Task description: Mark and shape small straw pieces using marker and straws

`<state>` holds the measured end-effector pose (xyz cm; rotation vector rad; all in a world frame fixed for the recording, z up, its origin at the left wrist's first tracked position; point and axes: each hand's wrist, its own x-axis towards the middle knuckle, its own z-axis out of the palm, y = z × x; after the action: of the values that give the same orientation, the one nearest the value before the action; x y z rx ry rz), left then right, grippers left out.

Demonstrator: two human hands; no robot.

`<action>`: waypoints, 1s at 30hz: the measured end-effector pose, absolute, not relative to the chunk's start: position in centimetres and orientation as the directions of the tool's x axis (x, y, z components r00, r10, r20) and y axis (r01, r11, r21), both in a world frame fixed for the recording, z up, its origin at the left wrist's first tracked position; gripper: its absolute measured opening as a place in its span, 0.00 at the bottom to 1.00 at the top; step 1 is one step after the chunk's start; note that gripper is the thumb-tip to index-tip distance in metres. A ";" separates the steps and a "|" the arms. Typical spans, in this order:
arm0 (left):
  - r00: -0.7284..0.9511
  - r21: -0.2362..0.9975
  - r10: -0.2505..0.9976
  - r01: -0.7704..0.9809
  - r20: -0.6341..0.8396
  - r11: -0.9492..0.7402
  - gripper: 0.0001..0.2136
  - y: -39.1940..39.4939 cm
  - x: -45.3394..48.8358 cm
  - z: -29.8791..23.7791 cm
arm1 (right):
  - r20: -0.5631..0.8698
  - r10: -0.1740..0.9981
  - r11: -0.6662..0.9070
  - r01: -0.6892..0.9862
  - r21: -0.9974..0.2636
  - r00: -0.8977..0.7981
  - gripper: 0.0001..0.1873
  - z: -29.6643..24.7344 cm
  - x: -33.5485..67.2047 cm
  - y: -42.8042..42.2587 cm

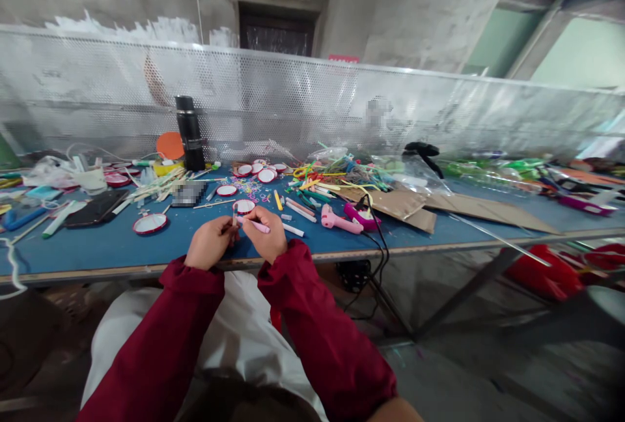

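At the table's front edge my left hand (209, 243) is closed, pinching a small narrow stick (235, 215) that stands upright; its lower part is hidden by the fingers. My right hand (267, 234) is wrapped round a pink marker pen (260, 227), whose front end points left at the stick. Both hands nearly meet. Just beyond them lies a round white lid with a red rim (245, 206). Another such lid (150, 223) lies to the left of my left hand. A white marker (293, 230) rests right of my right hand.
A pink glue gun (340, 220) with a black cable lies to the right, before flat cardboard (390, 203). Small coloured rubber bands (251, 189) are scattered behind the hands. A black bottle (190, 135) stands at the back left, and a dark phone (96, 208) lies at left.
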<state>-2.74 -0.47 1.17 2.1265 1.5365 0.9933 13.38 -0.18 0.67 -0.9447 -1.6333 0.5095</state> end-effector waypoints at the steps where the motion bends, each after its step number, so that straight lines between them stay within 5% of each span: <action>1: 0.174 0.628 0.924 0.689 0.341 -0.361 0.13 -0.5 -2.7 1.2 | 0.604 0.796 0.587 0.309 -0.748 -0.048 0.11 0.7 13.4 -0.2; 30: 0.157 0.634 0.923 0.686 0.351 -0.358 0.12 -0.6 -2.6 1.3 | 0.642 0.763 0.634 0.274 -0.723 -0.072 0.11 1.0 13.6 -0.4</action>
<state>-2.61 -0.64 1.31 2.1142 1.5428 1.0180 13.58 -0.42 0.96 -0.8693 -1.6420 0.5015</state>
